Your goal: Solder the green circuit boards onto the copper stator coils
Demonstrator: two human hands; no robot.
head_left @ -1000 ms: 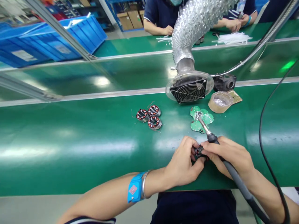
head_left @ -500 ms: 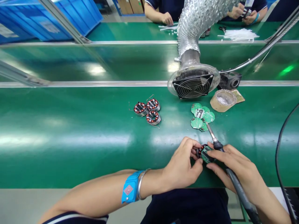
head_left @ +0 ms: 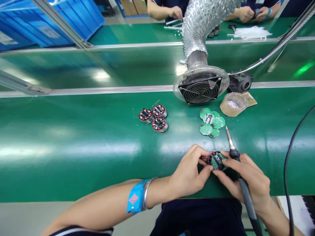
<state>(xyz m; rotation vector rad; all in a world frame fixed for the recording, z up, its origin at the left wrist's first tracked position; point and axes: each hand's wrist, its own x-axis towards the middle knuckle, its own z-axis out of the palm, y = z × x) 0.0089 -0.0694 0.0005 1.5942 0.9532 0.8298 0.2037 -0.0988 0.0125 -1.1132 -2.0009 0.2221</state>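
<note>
Near the front edge of the green bench, my left hand (head_left: 193,170) pinches the left side of a motor stator (head_left: 211,158) with copper windings. A round green circuit board (head_left: 218,161) lies against the stator, partly covering it. My right hand (head_left: 248,178) grips the board's right side with thumb and fingers. That same hand also carries a soldering iron (head_left: 242,183), its metal tip pointing up and away, apart from the board. Beyond my hands lies a cluster of several round green circuit boards (head_left: 206,128). Three wound stators (head_left: 159,124) stand together farther left.
A fume extractor fan (head_left: 200,90) on a foil duct hangs over the bench's back. Beside it sit a tan cup of shiny material (head_left: 232,109) and a black holder (head_left: 240,83). A black cable (head_left: 286,170) loops at right. Two co-workers' hands (head_left: 246,14) work across the bench.
The soldering iron's tip has swung right, away from the pile of boards. The board in my fingers has turned slightly and shows more of its face. The camera view has shifted a little.
</note>
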